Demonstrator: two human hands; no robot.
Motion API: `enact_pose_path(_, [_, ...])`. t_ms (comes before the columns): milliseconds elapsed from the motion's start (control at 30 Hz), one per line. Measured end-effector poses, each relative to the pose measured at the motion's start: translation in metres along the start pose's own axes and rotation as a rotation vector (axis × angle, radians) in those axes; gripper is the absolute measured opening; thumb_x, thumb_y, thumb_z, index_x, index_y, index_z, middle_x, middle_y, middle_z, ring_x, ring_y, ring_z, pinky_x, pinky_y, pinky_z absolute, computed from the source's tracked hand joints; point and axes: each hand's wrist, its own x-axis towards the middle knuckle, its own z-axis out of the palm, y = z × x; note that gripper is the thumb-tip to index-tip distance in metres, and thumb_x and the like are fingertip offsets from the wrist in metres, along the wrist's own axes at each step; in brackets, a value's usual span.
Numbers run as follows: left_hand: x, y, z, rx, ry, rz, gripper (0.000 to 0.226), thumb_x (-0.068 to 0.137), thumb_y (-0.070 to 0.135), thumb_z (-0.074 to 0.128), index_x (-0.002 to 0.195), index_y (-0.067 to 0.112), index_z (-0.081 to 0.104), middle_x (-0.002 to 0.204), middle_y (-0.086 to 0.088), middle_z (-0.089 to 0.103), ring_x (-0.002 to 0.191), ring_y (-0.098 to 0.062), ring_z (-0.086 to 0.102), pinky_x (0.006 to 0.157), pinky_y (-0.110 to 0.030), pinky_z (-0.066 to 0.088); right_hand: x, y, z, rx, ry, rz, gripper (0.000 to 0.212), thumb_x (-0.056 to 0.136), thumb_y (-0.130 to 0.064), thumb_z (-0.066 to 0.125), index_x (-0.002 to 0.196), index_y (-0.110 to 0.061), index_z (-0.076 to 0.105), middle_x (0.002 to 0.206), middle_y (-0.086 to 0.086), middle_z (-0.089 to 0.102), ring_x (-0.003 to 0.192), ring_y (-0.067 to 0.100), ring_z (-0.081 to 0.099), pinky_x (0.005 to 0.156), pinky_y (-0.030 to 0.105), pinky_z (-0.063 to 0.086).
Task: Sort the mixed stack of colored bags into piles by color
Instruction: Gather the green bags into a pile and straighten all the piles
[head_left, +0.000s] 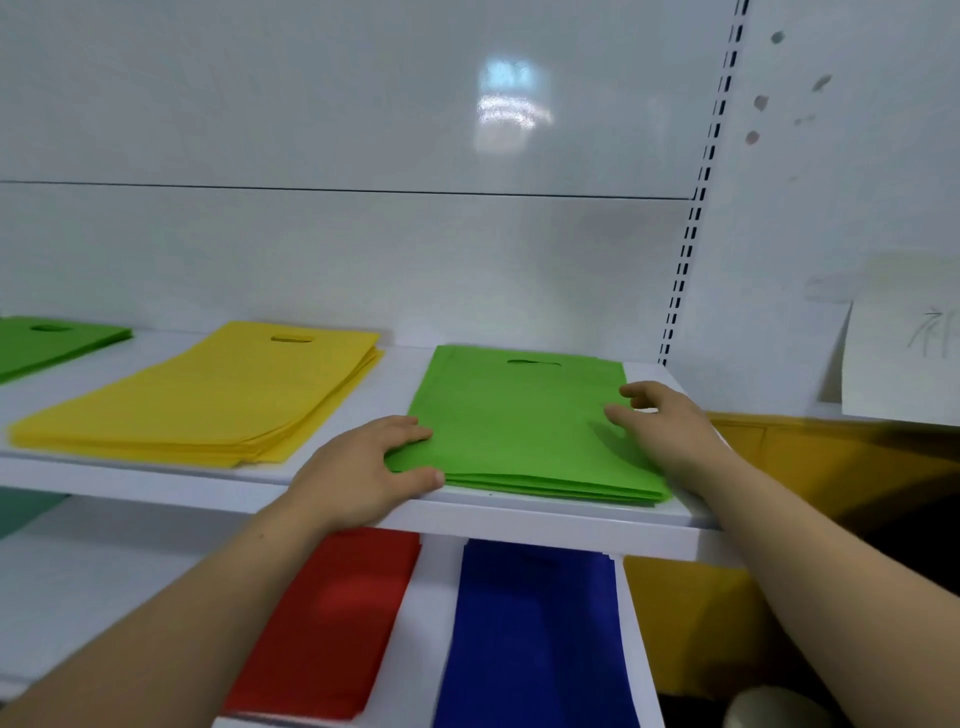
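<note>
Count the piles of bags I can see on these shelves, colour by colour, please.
Green: 2, the right green pile and the far-left green pile
Yellow: 1, the yellow pile
Red: 1, the red pile
Blue: 1, the blue pile
Total: 5
A teal patch at the lower left is too cut off to count.

Stack (524, 426) on shelf (545, 519), second stack (208, 395) left (apart)
</note>
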Motion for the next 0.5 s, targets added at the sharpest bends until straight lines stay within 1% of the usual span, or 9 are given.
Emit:
enact_pose_path(33, [0.000, 0.000, 0.000, 0.002, -0.001, -0.002, 0.099, 0.045, 0.082, 0.036, 0.131, 0.037, 0.052, 0.147, 0.014, 0.038, 0.134, -0.003, 0.035, 0.105, -0.019, 0.026, -0.001, 0.000, 0.000, 0.052, 0.018, 0.011, 0.041, 0.087, -0.036, 0.065, 0.126, -0.024, 0.058, 0.123, 0.002, 0.056, 0.107, 0.021, 0.054, 0.085, 0.031, 0.042])
enact_pose_path(100, [-0.001, 0.001, 0.000, 0.011, 0.001, 0.003, 0.100, 0.045, 0.083, 0.037, 0.131, 0.035, 0.053, 0.147, 0.011, 0.040, 0.133, -0.004, 0.035, 0.105, -0.020, 0.026, -0.003, 0.001, 0.000, 0.087, 0.020, 0.021, 0.038, 0.087, -0.026, 0.066, 0.124, -0.022, 0.058, 0.122, 0.004, 0.055, 0.106, 0.021, 0.053, 0.082, 0.030, 0.039])
enact_pose_path(200, [-0.001, 0.001, -0.001, 0.045, -0.024, 0.012, 0.111, 0.038, 0.091, 0.037, 0.132, 0.035, 0.052, 0.147, 0.010, 0.040, 0.134, -0.006, 0.033, 0.107, -0.022, 0.024, -0.001, 0.000, -0.001, -0.073, -0.014, 0.003, 0.043, 0.083, -0.014, 0.064, 0.125, -0.021, 0.057, 0.121, 0.007, 0.052, 0.105, 0.023, 0.053, 0.079, 0.027, 0.039])
enact_pose_path(233, [-0.001, 0.001, -0.001, 0.053, -0.034, 0.014, 0.113, 0.036, 0.093, 0.037, 0.133, 0.035, 0.051, 0.147, 0.010, 0.039, 0.135, -0.007, 0.033, 0.108, -0.023, 0.024, 0.000, -0.001, -0.001, -0.137, -0.026, -0.004, 0.044, 0.083, -0.014, 0.064, 0.126, -0.020, 0.057, 0.122, 0.008, 0.053, 0.106, 0.023, 0.053, 0.081, 0.026, 0.039])
enact_pose_path(333, [-0.002, 0.002, -0.001, 0.065, -0.036, 0.011, 0.104, 0.042, 0.086, 0.038, 0.131, 0.034, 0.052, 0.147, 0.010, 0.039, 0.134, -0.006, 0.035, 0.105, -0.021, 0.026, 0.000, -0.004, -0.002, -0.253, -0.038, -0.014, 0.037, 0.088, -0.021, 0.063, 0.125, -0.017, 0.060, 0.124, 0.008, 0.058, 0.110, 0.022, 0.054, 0.088, 0.026, 0.039])
enact_pose_path(400, [-0.002, 0.003, -0.001, 0.059, -0.021, 0.010, 0.100, 0.043, 0.084, 0.038, 0.127, 0.032, 0.055, 0.144, 0.012, 0.042, 0.128, -0.006, 0.042, 0.098, -0.020, 0.031, -0.002, -0.006, -0.002, -0.267, -0.040, -0.003, 0.035, 0.090, -0.029, 0.061, 0.123, -0.018, 0.062, 0.125, 0.008, 0.059, 0.110, 0.023, 0.055, 0.091, 0.028, 0.041])
enact_pose_path(500, [-0.003, 0.003, 0.000, 0.064, -0.007, -0.002, 0.088, 0.049, 0.079, 0.046, 0.122, 0.031, 0.054, 0.136, 0.015, 0.047, 0.118, -0.006, 0.048, 0.084, -0.019, 0.033, -0.005, -0.010, -0.001, -0.248, -0.112, 0.041, 0.044, 0.087, -0.037, 0.064, 0.128, -0.023, 0.060, 0.130, 0.006, 0.057, 0.115, 0.022, 0.054, 0.099, 0.032, 0.042])
